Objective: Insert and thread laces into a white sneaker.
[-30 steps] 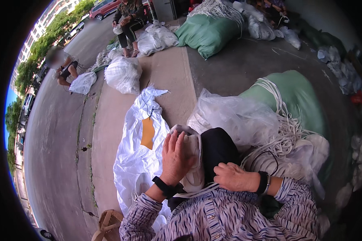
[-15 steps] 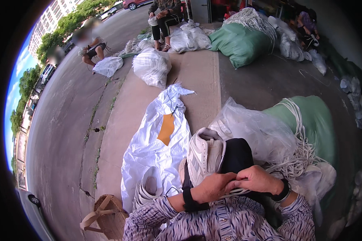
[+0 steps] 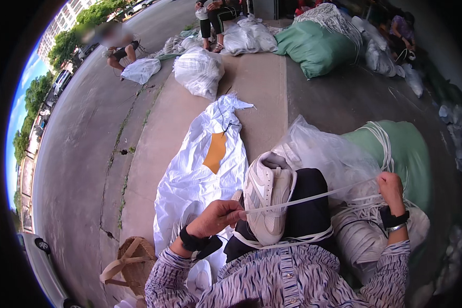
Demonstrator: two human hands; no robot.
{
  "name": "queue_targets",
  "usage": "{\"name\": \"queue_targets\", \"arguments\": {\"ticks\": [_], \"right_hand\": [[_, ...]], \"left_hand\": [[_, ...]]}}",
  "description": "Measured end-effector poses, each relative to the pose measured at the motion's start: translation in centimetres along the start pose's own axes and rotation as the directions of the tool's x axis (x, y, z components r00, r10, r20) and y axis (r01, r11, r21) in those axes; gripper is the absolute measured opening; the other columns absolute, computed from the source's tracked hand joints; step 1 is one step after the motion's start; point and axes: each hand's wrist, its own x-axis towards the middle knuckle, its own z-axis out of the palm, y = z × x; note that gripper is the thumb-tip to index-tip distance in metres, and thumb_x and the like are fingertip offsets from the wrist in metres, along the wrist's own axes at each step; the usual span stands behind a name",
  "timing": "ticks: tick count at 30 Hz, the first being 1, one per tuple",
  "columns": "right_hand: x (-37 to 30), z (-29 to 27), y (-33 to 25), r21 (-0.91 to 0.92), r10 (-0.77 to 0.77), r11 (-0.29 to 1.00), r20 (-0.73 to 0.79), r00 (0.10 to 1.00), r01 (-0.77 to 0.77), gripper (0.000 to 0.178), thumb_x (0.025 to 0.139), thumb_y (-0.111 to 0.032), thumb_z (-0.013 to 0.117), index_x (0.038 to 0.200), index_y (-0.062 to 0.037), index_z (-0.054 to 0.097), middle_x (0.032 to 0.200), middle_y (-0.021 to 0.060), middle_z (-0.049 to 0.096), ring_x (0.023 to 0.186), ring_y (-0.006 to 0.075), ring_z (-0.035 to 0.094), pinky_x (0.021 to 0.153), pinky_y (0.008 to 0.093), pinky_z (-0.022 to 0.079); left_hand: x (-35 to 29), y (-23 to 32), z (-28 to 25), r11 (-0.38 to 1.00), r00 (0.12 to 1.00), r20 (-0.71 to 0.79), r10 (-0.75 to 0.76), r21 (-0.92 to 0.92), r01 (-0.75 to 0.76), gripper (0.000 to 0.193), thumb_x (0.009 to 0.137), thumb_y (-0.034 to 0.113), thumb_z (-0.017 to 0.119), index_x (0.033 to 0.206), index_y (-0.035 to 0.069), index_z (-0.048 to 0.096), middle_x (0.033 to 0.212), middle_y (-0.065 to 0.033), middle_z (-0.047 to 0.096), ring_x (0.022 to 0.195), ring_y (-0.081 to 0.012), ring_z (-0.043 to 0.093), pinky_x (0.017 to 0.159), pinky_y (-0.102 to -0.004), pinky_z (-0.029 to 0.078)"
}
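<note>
A flat white shoelace [image 3: 313, 197] is pulled nearly straight across my lap. My left hand [image 3: 219, 218] pinches one end at the left, beside the shoe. Out to the right, my right hand [image 3: 391, 189] is closed on the other part of it. Under the lace a beige and grey sneaker [image 3: 262, 197] rests on my dark-trousered legs, heel end away from me. More white lace [image 3: 287, 240] lies in a loop over my lap near the toe. Loose laces [image 3: 364, 206] hang in a tangle by my right hand.
Clear plastic bags [image 3: 328, 154] and a green sack [image 3: 413, 159] stand at my right. A white woven sack [image 3: 190, 172] with an orange patch [image 3: 214, 153] lies ahead left, a woven basket [image 3: 138, 259] nearer. Farther off are a stuffed white bag [image 3: 199, 72], a green bundle [image 3: 318, 49] and seated people.
My hands were together over the shoe's toe. They have moved apart, left hand leftward and right hand up to the right, with the shoelace now stretched between them.
</note>
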Motion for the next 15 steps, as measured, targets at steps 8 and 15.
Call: {"name": "queue_targets", "arguments": {"ticks": [8,15], "right_hand": [[-0.9,-1.0,-0.5,-0.084,-0.024,0.996,0.073,0.997,0.030,0.025,0.075,-0.011,0.062,0.098,-0.0011,0.063,0.093,0.0166,0.063,0.088,0.0326,0.060,0.080,0.0383,0.047],[-5.1,1.5,-21.4,0.948,-0.656,0.302,0.134,0.743,0.096,0.046,0.090,-0.029,0.055,0.127,-0.0028,0.046,0.117,0.0148,0.057,0.110,0.0217,0.054,0.094,0.0336,0.041]], "left_hand": [[-0.5,-0.1,0.5,0.984,0.991,-0.131,-0.003,0.173,0.026,0.019,0.090,0.017,0.059,0.088,0.000,0.064,0.068,0.0015,0.058,0.061,-0.0055,0.051,0.057,-0.0219,0.043],[3.8,4.8,7.6,0.904,0.967,0.011,0.255,0.353,-0.242,0.012,0.084,0.015,0.063,0.086,0.003,0.063,0.070,-0.0133,0.062,0.065,-0.0297,0.062,0.058,-0.0334,0.047]]}}
